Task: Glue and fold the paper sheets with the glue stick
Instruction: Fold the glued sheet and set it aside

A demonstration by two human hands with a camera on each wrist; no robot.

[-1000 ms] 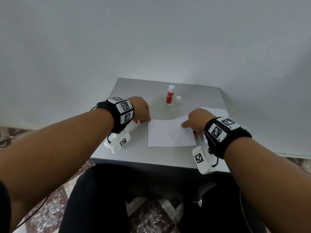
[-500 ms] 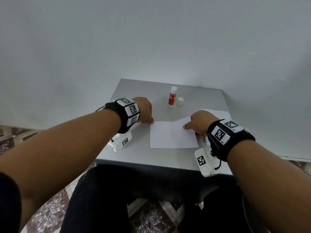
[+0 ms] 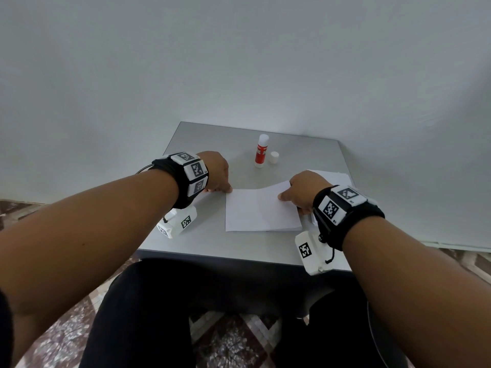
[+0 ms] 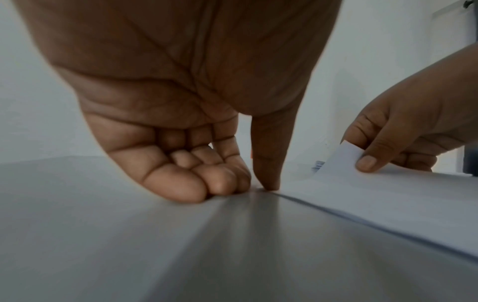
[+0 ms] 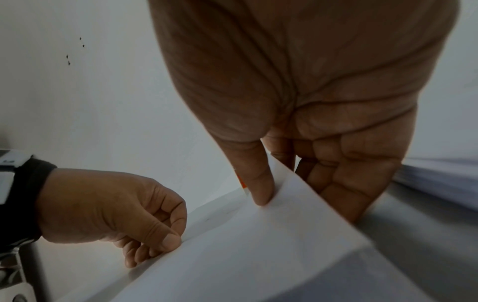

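White folded paper sheet (image 3: 261,211) lies mid-desk (image 3: 212,243). The left hand (image 3: 216,172) pins its far-left corner with curled fingertips; the right hand (image 3: 305,191) pinches the lifted far-right corner. An uncapped glue stick (image 3: 261,151) and its cap (image 3: 273,157) stand toward the far edge, a paper stack (image 3: 332,177) at the right edge.

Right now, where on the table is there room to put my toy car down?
The grey metal table is bare at its far left corner, behind the left hand, and along the near edge in front of the folded white paper sheet. It is crowded on the right: the right hand, a white paper stack, the red-and-white glue stick and its white cap.
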